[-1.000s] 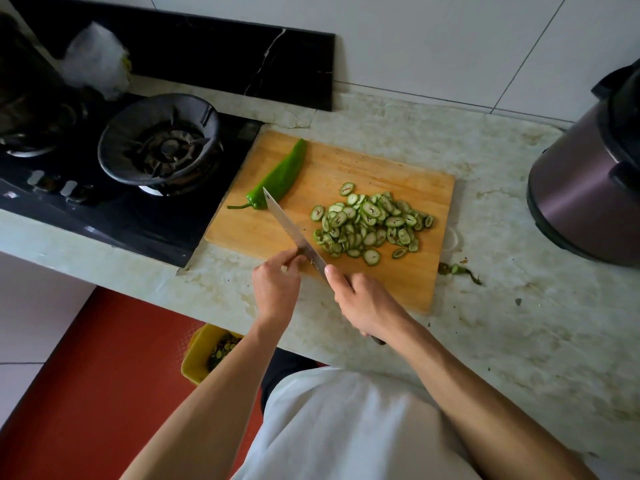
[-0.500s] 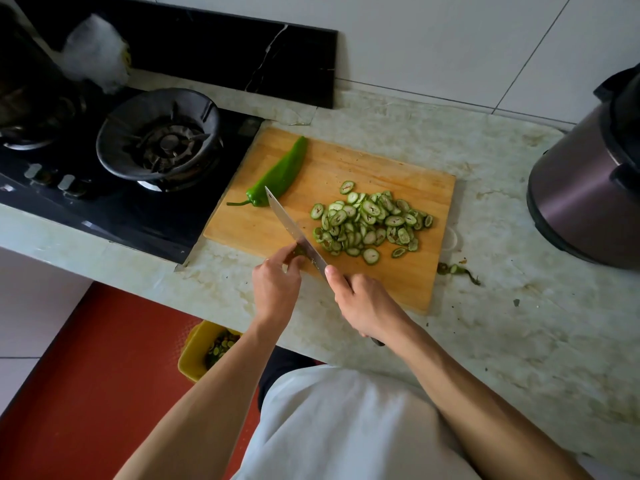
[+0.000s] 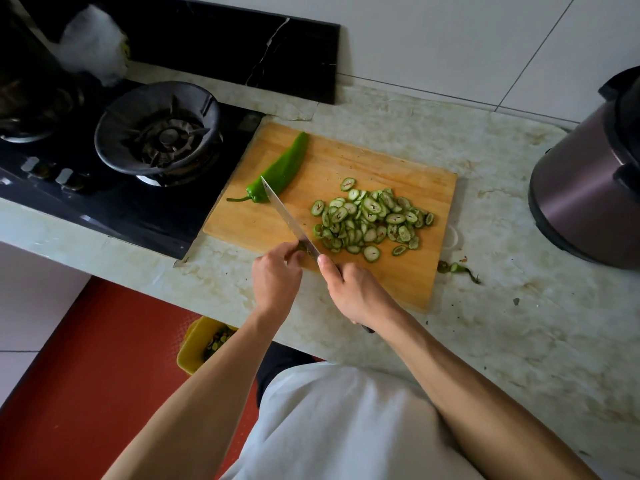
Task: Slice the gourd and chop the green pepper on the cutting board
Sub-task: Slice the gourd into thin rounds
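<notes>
A: What could go wrong from here?

B: A small end piece of gourd (image 3: 302,246) is pinched by the left hand (image 3: 276,280) at the near edge of the cutting board (image 3: 398,285), right against the blade of the knife (image 3: 289,220). So little is left to be held that the fingertips could be nicked if the blade is brought down carelessly, and the stub could be squeezed out sideways

A: And the grip on the knife?

B: The handle is wrapped by the right hand (image 3: 358,294), with the thumb laid along the top near the blade. The blade is angled away and to the left, its tip seen over the stem end of the green pepper (image 3: 282,169); whether they touch cannot be told

A: Where are the task's things?

B: The gourd slices (image 3: 370,220) are heaped on the right half of the board. The pepper is left whole at the far left corner

A: How is the pepper lying?

B: Its long axis is run diagonally, stem towards the near left and the stove (image 3: 159,140), tapered tip towards the far right. It is judged that it should be turned or drawn to the middle before it is chopped
</notes>
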